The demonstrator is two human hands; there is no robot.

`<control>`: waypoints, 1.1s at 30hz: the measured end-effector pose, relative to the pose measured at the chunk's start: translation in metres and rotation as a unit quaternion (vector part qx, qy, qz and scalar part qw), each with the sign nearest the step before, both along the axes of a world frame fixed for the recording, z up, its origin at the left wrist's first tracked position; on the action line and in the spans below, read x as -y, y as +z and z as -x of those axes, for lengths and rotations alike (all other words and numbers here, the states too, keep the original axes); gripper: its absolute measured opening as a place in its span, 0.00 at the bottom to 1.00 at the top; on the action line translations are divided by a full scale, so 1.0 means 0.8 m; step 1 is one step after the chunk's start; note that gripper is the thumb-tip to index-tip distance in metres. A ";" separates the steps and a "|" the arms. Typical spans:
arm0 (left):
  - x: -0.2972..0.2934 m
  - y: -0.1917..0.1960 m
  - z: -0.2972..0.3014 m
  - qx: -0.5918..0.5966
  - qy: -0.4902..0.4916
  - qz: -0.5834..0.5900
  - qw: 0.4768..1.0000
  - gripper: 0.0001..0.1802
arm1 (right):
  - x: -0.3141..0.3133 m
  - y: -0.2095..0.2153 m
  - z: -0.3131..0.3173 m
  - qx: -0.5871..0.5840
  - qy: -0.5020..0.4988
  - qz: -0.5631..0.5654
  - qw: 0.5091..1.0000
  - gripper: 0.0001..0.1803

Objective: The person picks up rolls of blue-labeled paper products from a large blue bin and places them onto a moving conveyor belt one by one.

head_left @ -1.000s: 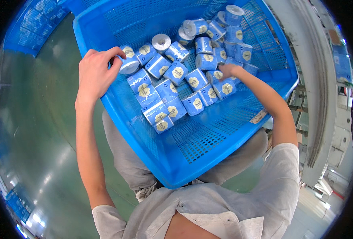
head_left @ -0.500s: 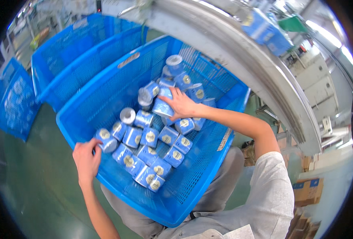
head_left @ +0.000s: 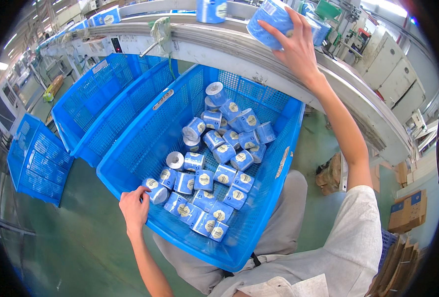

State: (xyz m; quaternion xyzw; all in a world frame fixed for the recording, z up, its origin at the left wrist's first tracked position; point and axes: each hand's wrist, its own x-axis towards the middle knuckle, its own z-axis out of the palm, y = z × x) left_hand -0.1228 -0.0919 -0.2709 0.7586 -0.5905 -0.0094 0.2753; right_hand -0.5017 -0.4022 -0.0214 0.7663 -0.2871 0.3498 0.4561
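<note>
My right hand (head_left: 298,52) is raised at the conveyor beyond the basket, its fingers around a toilet paper roll (head_left: 265,25) in blue-and-white wrapping. My left hand (head_left: 135,208) is closed over the left rim of a large blue plastic basket (head_left: 125,148), its fingertips close beside a wrapped roll (head_left: 156,191); whether they touch that roll I cannot tell. Many more wrapped rolls lie inside the basket, some on their sides and some standing, such as a roll (head_left: 215,92) at the far end. The basket rests against my legs.
A metal-edged conveyor (head_left: 239,49) runs across behind the basket, with another blue roll pack (head_left: 211,11) on it. More blue baskets (head_left: 105,94) stand at the left, one tilted basket (head_left: 41,161) farther out. Cardboard boxes (head_left: 408,212) sit at the right.
My right hand has lifted from among the rolls in the basket up to the conveyor, with a roll in its fingers. My left hand stays at the rim. The view has tilted up.
</note>
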 end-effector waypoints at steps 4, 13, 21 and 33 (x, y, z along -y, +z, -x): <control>-0.003 -0.001 -0.001 -0.005 0.004 0.001 1.000 0.08 | -0.035 -0.009 0.038 0.035 -0.011 0.010 0.999 0.48; 0.012 -0.005 0.006 0.001 -0.001 -0.003 1.000 0.08 | 0.112 0.017 0.051 0.004 -0.132 -0.122 0.984 0.29; 0.014 -0.020 -0.010 0.046 -0.025 0.035 0.998 0.07 | 0.022 -0.128 -0.107 -0.111 0.234 -0.283 0.924 0.23; -0.009 -0.013 -0.013 0.013 0.005 -0.057 0.998 0.10 | -0.199 -0.595 -0.252 -0.526 0.374 -0.625 0.438 0.58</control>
